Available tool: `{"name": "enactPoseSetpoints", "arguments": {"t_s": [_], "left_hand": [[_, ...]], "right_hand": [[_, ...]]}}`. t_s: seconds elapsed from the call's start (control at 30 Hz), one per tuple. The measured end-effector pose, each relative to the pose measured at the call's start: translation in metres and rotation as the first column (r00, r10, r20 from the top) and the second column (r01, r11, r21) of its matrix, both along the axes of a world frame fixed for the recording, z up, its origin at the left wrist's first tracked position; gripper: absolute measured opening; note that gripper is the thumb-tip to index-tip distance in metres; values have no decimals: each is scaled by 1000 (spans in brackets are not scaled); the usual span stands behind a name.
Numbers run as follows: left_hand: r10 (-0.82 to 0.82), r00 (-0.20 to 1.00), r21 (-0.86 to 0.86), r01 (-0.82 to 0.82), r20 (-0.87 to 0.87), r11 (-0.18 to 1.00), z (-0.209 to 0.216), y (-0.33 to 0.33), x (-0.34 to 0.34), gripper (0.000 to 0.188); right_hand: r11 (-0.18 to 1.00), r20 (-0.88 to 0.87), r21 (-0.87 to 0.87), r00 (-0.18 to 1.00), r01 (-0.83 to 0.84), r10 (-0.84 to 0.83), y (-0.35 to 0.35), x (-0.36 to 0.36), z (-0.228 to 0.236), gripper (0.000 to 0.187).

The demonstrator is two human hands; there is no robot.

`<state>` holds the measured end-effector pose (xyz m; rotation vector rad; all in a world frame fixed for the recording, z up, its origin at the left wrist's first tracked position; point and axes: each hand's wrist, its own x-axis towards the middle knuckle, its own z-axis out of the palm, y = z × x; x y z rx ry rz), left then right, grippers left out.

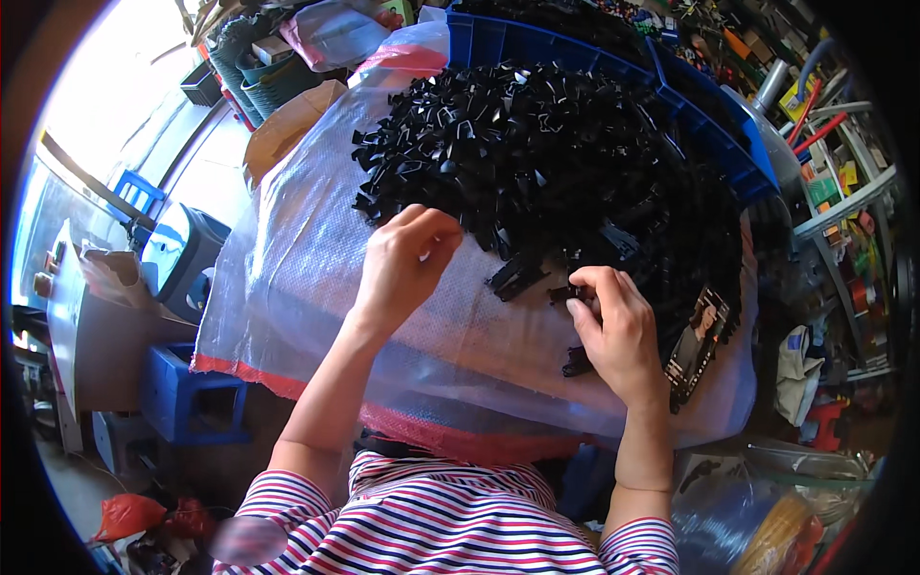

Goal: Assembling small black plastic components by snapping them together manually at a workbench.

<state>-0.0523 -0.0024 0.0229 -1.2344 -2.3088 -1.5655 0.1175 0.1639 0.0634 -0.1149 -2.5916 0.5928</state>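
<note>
A large heap of small black plastic pieces [517, 144] is spread over a translucent woven sheet [316, 259] in front of me. At the heap's near left edge, my left hand [407, 254] has its fingers curled together; whatever they hold, if anything, is hidden. My right hand [618, 326] is to the right, thumb and forefinger closed on a small black plastic piece [560, 295]. Between the hands lies a longer black clump of pieces [517, 276], apart from both. Another black piece [576, 362] rests just below my right thumb.
Blue plastic crates [565, 48] border the heap at the back and right. A black printed card [698, 345] lies right of my right hand. On the left stand a blue stool [192, 393] and a cardboard box [115, 335]. Cluttered metal shelving [843, 211] fills the right side.
</note>
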Motion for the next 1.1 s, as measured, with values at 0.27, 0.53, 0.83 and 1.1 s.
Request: {"name": "enactPoseSetpoints", "arguments": {"t_s": [0.27, 0.53, 0.83, 1.1], "left_hand": [[-413, 889, -255, 360, -200, 898, -13, 26, 25, 21], [-61, 888, -165, -16, -455, 986, -2, 44, -4, 33], [-259, 903, -364, 127, -342, 923, -16, 24, -17, 29], [-171, 919, -158, 121, -356, 980, -1, 13, -14, 27]], "right_hand": [[998, 190, -36, 980, -47, 53, -24, 20, -23, 23], [999, 136, 47, 990, 27, -34, -36, 13, -38, 20], [999, 70, -24, 997, 28, -27, -35, 17, -43, 20], [999, 34, 3, 998, 55, -55, -36, 14, -46, 17]]}}
